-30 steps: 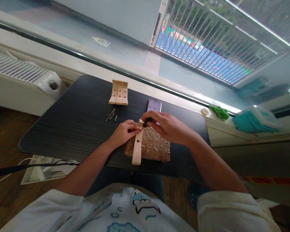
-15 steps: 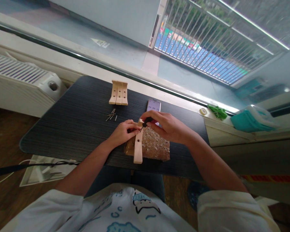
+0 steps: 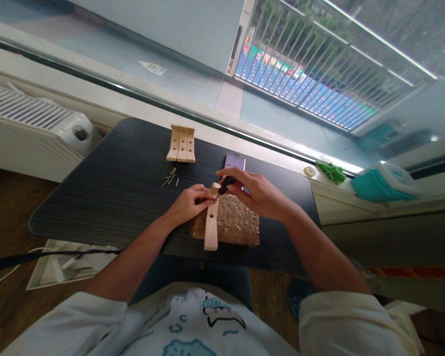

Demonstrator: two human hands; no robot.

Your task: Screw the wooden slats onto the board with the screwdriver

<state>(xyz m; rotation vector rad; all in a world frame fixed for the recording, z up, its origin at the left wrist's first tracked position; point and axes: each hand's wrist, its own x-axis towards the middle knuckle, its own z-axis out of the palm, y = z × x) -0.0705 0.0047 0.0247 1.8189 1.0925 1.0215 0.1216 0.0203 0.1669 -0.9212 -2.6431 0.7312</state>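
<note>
A pale wooden piece with a dark hole lies across a brown, rough-surfaced block on the dark table. My left hand is closed on the far part of that wooden piece, its fingertips pressing at the side. In my right hand is a black-handled screwdriver, tilted, its shaft pointing down to the wooden piece beside my left fingertips. Whether a screw sits under the tip is too small to tell.
Several loose screws lie on the table, left of my hands. Behind them stand three joined-up wooden pieces with holes. A phone lies beyond my right hand. Tape, a green cloth and a teal box rest on the sill.
My right hand has shifted its grip slightly on the screwdriver, its index finger now straighter. My left hand and the wooden piece stay in place.
</note>
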